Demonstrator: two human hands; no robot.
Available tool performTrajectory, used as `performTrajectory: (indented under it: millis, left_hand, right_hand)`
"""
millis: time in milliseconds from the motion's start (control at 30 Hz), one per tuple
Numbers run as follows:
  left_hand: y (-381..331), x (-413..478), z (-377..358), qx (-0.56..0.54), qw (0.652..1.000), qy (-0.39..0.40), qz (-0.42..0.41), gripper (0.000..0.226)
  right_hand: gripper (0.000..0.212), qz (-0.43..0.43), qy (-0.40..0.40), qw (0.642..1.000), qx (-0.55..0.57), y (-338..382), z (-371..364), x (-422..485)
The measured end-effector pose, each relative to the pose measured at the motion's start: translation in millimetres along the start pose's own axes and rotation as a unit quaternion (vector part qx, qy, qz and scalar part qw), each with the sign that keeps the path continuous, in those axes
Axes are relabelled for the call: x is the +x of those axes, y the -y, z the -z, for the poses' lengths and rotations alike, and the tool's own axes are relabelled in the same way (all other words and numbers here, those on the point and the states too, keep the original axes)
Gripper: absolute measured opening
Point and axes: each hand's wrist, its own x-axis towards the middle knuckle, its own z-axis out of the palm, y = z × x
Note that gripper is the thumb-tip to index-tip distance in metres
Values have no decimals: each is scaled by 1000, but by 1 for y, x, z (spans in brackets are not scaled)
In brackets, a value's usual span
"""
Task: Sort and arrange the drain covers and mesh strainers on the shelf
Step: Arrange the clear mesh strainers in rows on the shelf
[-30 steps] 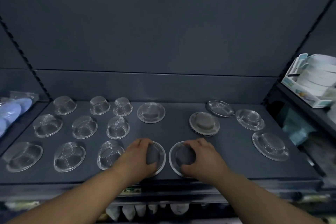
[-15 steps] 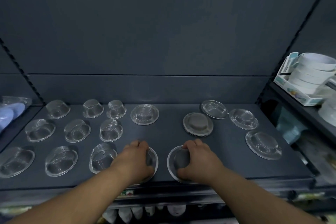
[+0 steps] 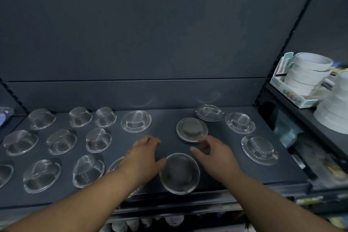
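Mesh strainers and drain covers lie on a dark shelf [image 3: 165, 118]. A round flat strainer [image 3: 179, 172] sits at the front edge between my hands. My left hand [image 3: 143, 156] lies with fingers relaxed over another strainer [image 3: 115, 165], mostly hidden beneath it, and its thumb is at the front strainer's rim. My right hand [image 3: 216, 156] hovers just right of that strainer with loosely curled fingers and holds nothing. Behind it stands a small stack of drain covers [image 3: 192, 130]. Several deep mesh strainers [image 3: 98, 139] fill the shelf's left half.
Three flat strainers [image 3: 240, 122] lie along the right side, one more [image 3: 136, 121] at the back middle. A box of white tape rolls [image 3: 301, 75] stands on the neighbouring right shelf. The shelf's back wall is close behind the rear row.
My right hand has let go of the front strainer and lifted to the right. My left hand has slid back off its strainer. The view has shifted.
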Motion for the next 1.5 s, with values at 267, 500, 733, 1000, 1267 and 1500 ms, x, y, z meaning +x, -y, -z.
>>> performTrajectory:
  millis: [267,500,733,1000,1267,1500]
  left_hand:
    - [-63,28,-35,-61,995,11,-77,61]
    - [-91,71,-45,-40,998,-9,-57,74]
    - [-91,104,-47,-43,999,4,28,75]
    - [-91,112,-54,-108,993,-34,37,60]
    - [-109,119,-54,-180,984,3,15,61]
    - [-111,112,-51,-295,955,12,0,58]
  right_hand:
    - [52,-85,-122,982,-118,-66,54,7]
    - [60,-136,-29,984,-113,-107,76,10]
    - [59,-112,-15,986,-123,-120,83,16]
    - [60,-80,-23,992,-90,-125,90,19]
    - [61,-47,-20,997,-59,-117,88,22]
    - [62,-15,-11,998,-61,-105,85,22]
